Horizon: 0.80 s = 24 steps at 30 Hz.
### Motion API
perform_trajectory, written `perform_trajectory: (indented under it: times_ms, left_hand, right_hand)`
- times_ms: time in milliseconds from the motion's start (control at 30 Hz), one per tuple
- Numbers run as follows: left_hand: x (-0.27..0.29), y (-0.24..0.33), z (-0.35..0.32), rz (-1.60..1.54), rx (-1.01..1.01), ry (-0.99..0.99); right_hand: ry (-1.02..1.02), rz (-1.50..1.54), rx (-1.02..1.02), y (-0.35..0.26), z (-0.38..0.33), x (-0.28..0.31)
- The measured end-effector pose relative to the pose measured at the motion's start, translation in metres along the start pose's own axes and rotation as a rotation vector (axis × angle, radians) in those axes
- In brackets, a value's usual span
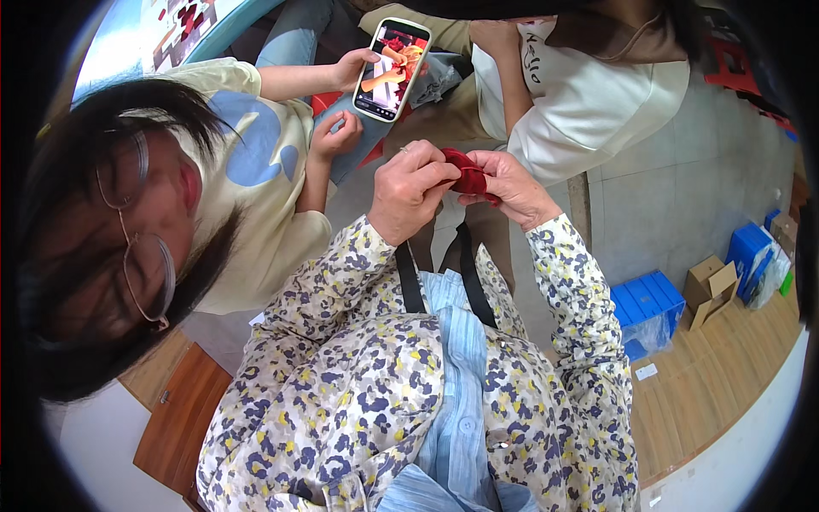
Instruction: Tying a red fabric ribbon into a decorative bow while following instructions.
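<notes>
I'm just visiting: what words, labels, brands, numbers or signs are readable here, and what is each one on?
White shirt: dark lettering, partly large enough to read, but I won't copy it out.
Phone: marks low on the screen, too small to read.
White card: any print is too small to read.
Red piece between left hand and right hand: no writing visible.
</notes>
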State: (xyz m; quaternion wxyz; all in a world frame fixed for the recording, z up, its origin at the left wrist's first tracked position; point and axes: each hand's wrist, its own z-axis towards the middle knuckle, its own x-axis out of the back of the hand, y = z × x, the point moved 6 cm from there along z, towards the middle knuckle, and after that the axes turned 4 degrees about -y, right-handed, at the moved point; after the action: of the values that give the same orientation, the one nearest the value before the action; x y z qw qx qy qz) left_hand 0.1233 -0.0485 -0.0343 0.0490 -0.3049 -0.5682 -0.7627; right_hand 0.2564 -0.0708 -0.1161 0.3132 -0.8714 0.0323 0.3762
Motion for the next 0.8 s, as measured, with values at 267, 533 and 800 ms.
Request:
perform_trajectory:
  times_ms: [267,533,800]
  left_hand:
    - [-0.004,-0.003,-0.001,-0.023,-0.041,-0.036]
    - [0.0,-0.001,-0.005,-0.07,-0.106,-0.107]
    - [-0.005,-0.01,-0.008,-0.063,-0.039,-0.08]
  right_hand:
    - [0.01,0.028,-0.007,0.006,-0.001,0.004]
    - [0.01,0.073,-0.012,0.012,-0.001,0.005]
    - [0.029,0.077,-0.014,0.012,0.001,0.005]
